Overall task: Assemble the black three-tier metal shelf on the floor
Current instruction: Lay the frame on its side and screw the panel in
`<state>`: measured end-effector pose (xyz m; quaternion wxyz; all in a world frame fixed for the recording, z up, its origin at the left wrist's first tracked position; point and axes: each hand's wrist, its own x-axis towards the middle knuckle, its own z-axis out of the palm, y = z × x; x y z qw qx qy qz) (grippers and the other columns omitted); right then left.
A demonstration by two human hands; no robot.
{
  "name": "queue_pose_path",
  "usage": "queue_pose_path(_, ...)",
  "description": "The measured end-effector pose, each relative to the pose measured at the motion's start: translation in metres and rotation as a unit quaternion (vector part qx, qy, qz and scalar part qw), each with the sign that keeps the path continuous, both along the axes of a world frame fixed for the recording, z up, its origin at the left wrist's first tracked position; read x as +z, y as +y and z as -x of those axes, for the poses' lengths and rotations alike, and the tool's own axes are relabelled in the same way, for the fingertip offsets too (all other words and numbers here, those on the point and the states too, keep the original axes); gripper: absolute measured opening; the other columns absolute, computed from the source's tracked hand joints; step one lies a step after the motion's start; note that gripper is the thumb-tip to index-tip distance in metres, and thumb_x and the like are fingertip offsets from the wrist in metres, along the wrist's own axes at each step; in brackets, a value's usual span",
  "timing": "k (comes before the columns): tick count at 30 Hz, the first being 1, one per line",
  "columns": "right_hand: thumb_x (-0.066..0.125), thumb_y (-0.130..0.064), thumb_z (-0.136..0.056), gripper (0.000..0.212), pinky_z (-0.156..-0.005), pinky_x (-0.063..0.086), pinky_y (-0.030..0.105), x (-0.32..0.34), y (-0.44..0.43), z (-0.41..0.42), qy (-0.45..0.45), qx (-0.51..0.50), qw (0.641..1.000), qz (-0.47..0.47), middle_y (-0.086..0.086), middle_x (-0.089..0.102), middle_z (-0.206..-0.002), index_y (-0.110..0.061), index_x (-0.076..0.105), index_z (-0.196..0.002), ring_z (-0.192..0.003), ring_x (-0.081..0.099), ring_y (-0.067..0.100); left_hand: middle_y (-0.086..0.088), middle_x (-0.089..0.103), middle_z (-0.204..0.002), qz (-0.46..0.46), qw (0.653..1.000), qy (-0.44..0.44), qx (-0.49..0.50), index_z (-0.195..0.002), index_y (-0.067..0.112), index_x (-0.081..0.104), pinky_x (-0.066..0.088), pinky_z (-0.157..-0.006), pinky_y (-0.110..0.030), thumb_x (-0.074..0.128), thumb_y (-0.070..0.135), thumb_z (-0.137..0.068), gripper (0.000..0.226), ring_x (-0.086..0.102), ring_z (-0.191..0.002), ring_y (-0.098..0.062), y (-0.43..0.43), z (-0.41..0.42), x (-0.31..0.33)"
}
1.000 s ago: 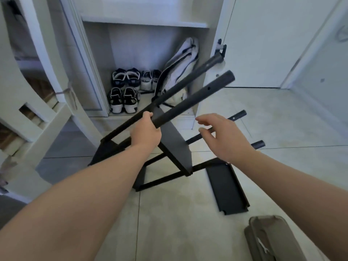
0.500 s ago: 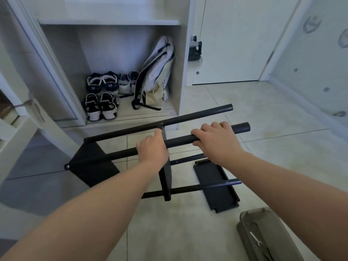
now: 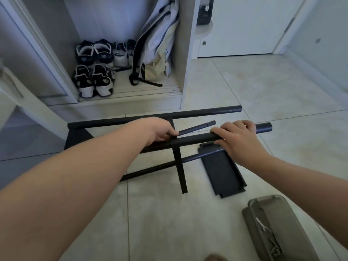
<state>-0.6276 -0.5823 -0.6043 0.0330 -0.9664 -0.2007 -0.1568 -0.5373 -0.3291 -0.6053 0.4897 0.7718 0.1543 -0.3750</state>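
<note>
At centre frame, on its side on the pale floor tiles [image 3: 282,91]: shelf frame [image 3: 188,113], matte black, long round tubes lying nearly level with two flat tiers fitted across them (a loose panel [image 3: 224,172] flat on the tiles just right of centre, its far end under one tube). Gripped along the near tube [image 3: 194,139] by left hand [image 3: 158,130], fingers curled beside the middle tier, and right hand [image 3: 239,138], wrapped over toward the open end. Flatter now than half a second ago, hands on the same tube; farther out, grey case [image 3: 273,223] lower right, shoes [image 3: 94,72] and backpack [image 3: 156,44] upper left.
</note>
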Motion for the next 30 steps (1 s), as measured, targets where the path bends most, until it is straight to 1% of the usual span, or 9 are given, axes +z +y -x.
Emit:
queue_pose_path(2, 0.078, -0.020, -0.088, 0.026, -0.093, 0.038, 0.052, -0.008, -0.003, 0.000, 0.011, -0.008, 1.000, 0.005, 0.006, 0.069, -0.098, -0.014, 0.073, -0.113, -0.085, 0.064, 0.036, -0.001, 0.068, -0.100, 0.000, 0.999, 0.041, -0.012, -0.120, 0.012, 0.061, 0.026, -0.096, -0.028, 0.071, 0.017, -0.092, 0.031, 0.059, -0.096, -0.012, 0.000, -0.002, -0.001)
queue_pose_path(6, 0.070, -0.038, -0.091, 0.029, -0.094, 0.039, 0.051, -0.015, -0.004, -0.004, 0.060, -0.019, 0.998, 0.021, 0.003, 0.066, -0.097, -0.017, 0.070, -0.112, -0.087, 0.064, 0.033, 0.003, 0.068, -0.089, 0.006, 0.997, 0.073, -0.036, -0.090, 0.014, 0.066, 0.035, -0.100, -0.031, 0.069, 0.017, -0.093, 0.005, 0.061, -0.087, -0.011, 0.004, -0.004, -0.008)
queue_pose_path(11, 0.040, -0.065, -0.090, 0.055, -0.082, 0.040, 0.038, -0.017, 0.004, -0.016, 0.157, -0.031, 0.986, 0.043, -0.006, 0.055, -0.096, -0.022, 0.065, -0.114, -0.085, 0.056, 0.023, 0.004, 0.071, -0.095, 0.027, 0.997, 0.061, -0.033, -0.095, 0.016, 0.065, 0.038, -0.110, -0.034, 0.068, 0.014, -0.094, 0.004, 0.064, -0.093, -0.013, 0.013, -0.006, -0.020)
queue_pose_path(14, 0.040, -0.066, -0.091, 0.054, -0.079, 0.035, 0.033, -0.024, 0.006, -0.020, 0.189, -0.030, 0.981, 0.032, -0.011, 0.044, -0.097, -0.024, 0.062, -0.117, -0.083, 0.046, 0.016, 0.005, 0.071, -0.101, 0.033, 0.998, 0.043, -0.026, -0.104, 0.016, 0.065, 0.042, -0.108, -0.034, 0.069, 0.013, -0.093, 0.012, 0.065, -0.098, -0.013, 0.016, -0.008, -0.028)
queue_pose_path(18, 0.048, -0.061, -0.096, 0.045, -0.082, 0.034, 0.033, -0.032, 0.006, -0.024, 0.215, -0.052, 0.975, 0.031, -0.012, 0.045, -0.098, -0.026, 0.060, -0.120, -0.086, 0.046, 0.017, 0.006, 0.068, -0.118, 0.047, 0.998, 0.036, -0.024, -0.127, 0.017, 0.059, 0.045, -0.083, -0.025, 0.070, 0.012, -0.092, 0.037, 0.066, -0.099, -0.010, 0.016, -0.009, -0.032)
queue_pose_path(22, 0.048, -0.059, -0.097, 0.044, -0.091, 0.035, 0.037, -0.037, 0.007, -0.029, 0.207, -0.063, 0.976, 0.022, -0.008, 0.054, -0.104, -0.026, 0.061, -0.123, -0.097, 0.052, 0.021, 0.004, 0.069, -0.119, 0.043, 0.999, 0.021, -0.009, -0.123, 0.017, 0.058, 0.047, -0.076, -0.024, 0.072, 0.011, -0.091, 0.035, 0.068, -0.097, -0.010, 0.016, -0.014, -0.035)
queue_pose_path(25, 0.050, -0.058, -0.096, 0.042, -0.089, 0.032, 0.036, -0.042, 0.010, -0.032, 0.215, -0.058, 0.975, 0.002, -0.011, 0.047, -0.099, -0.026, 0.062, -0.121, -0.092, 0.047, 0.018, 0.002, 0.070, -0.118, 0.038, 0.999, 0.015, 0.001, -0.118, 0.014, 0.060, 0.050, -0.087, -0.027, 0.072, 0.010, -0.090, 0.030, 0.070, -0.094, -0.012, 0.021, -0.015, -0.038)
queue_pose_path(28, 0.050, -0.057, -0.097, 0.039, -0.085, 0.030, 0.034, -0.048, 0.012, -0.031, 0.234, -0.052, 0.971, -0.002, -0.012, 0.046, -0.095, -0.026, 0.062, -0.118, -0.088, 0.046, 0.017, 0.005, 0.070, -0.103, 0.032, 0.999, 0.021, 0.006, -0.096, 0.017, 0.059, 0.048, -0.077, -0.024, 0.071, 0.008, -0.090, 0.016, 0.070, -0.091, -0.012, 0.021, -0.010, -0.041)
queue_pose_path(30, 0.050, -0.057, -0.098, 0.036, -0.083, 0.031, 0.034, -0.053, 0.011, -0.030, 0.250, -0.052, 0.967, 0.006, -0.011, 0.047, -0.094, -0.028, 0.061, -0.116, -0.086, 0.048, 0.018, 0.004, 0.069, -0.098, 0.032, 0.999, 0.022, 0.010, -0.086, 0.019, 0.056, 0.048, -0.073, -0.022, 0.072, 0.007, -0.090, 0.021, 0.071, -0.095, -0.013, 0.019, -0.008, -0.044)
